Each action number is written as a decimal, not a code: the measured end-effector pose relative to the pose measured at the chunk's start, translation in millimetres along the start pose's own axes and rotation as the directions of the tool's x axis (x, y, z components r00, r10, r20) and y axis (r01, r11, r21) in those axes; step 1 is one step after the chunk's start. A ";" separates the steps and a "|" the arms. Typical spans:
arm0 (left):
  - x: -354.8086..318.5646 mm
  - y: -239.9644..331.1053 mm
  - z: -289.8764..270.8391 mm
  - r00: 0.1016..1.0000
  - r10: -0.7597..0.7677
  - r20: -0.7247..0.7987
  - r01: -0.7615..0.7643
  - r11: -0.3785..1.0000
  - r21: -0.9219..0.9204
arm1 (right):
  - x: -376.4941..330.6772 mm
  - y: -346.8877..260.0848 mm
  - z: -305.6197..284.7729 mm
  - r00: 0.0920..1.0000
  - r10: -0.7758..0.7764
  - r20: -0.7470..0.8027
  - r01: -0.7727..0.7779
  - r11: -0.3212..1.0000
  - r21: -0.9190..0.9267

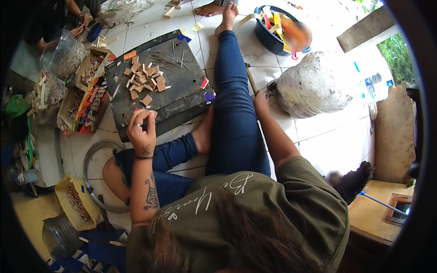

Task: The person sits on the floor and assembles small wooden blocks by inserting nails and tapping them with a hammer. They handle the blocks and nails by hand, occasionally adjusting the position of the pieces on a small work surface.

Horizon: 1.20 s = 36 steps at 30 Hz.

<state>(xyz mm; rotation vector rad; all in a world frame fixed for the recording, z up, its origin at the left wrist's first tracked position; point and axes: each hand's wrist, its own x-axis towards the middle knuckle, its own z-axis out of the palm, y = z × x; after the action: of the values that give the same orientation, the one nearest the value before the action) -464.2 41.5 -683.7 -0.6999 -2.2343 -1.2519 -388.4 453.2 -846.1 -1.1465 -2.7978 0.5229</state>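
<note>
My left hand (142, 128) is raised at the near edge of a dark, low board (184, 75), its fingers pinched together. What they hold, if anything, is too small to make out. On the board lies a loose pile of small flat brown wooden pieces (146, 78). Beyond it are several thin metal wires (169, 59). Down by the floor, on the right of my outstretched leg, my right hand (260, 103) is closed round the end of a narrow wooden handle (251, 79). The handle's far end is partly hidden beside my leg.
A cardboard box (93, 98) of wood bits stands left of the board, beside a coil of wire (91, 159). A blue tub (266, 38) of colourful scraps is ahead, and a bulky white sack (314, 84) at right. Another person's hands (82, 25) work at far left.
</note>
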 end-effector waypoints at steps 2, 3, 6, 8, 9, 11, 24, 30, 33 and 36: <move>-0.6 -1.0 0.1 1.000 -0.009 0.009 0.009 1.000 -0.007 | 0.4 4.5 -7.3 0.996 0.015 -0.088 0.000 0.987 0.163; -0.7 -1.5 0.7 1.000 -0.007 0.013 0.007 1.000 -0.011 | -0.8 5.6 -15.2 0.991 0.048 -0.121 -0.018 0.972 0.236; -1.3 -1.6 0.3 0.999 -0.029 0.029 0.030 0.999 -0.020 | -19.6 -0.1 -52.1 0.977 -0.037 -0.209 0.126 0.894 0.430; -1.3 -1.3 0.5 1.000 -0.014 0.019 0.015 0.999 -0.030 | -40.1 -11.4 -84.2 0.959 -0.120 -0.256 0.237 0.835 0.496; -1.5 -1.0 0.9 1.000 -0.021 0.020 0.022 0.999 -0.045 | -51.1 -18.8 -99.7 0.951 -0.152 -0.268 0.271 0.825 0.496; -1.9 -1.4 1.0 1.000 -0.014 0.020 0.014 1.000 -0.012 | -70.3 -36.8 -125.2 0.926 -0.228 -0.302 0.354 0.802 0.482; -2.3 -8.5 2.5 0.998 0.062 -0.033 -0.063 0.998 -0.014 | -138.2 -131.8 -179.7 0.857 -0.514 0.028 0.222 0.419 0.880; -3.5 -7.2 2.1 0.999 0.000 -0.032 -0.002 0.998 -0.060 | -167.3 -158.0 -205.9 0.674 -0.656 0.339 0.117 0.547 0.829; -4.1 -6.2 1.9 0.999 0.000 -0.040 -0.003 0.998 -0.067 | -177.9 -167.2 -210.9 0.615 -0.714 0.335 0.342 0.625 0.702; -4.3 -5.5 1.9 0.998 0.017 -0.055 -0.019 0.999 -0.043 | -181.4 -172.0 -218.0 0.578 -0.746 0.331 0.513 0.648 0.563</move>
<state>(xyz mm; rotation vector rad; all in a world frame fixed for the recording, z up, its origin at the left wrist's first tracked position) -464.8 39.8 -690.7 -0.6927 -2.1584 -1.2982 -330.7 275.2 -572.3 0.2152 -2.9806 1.4207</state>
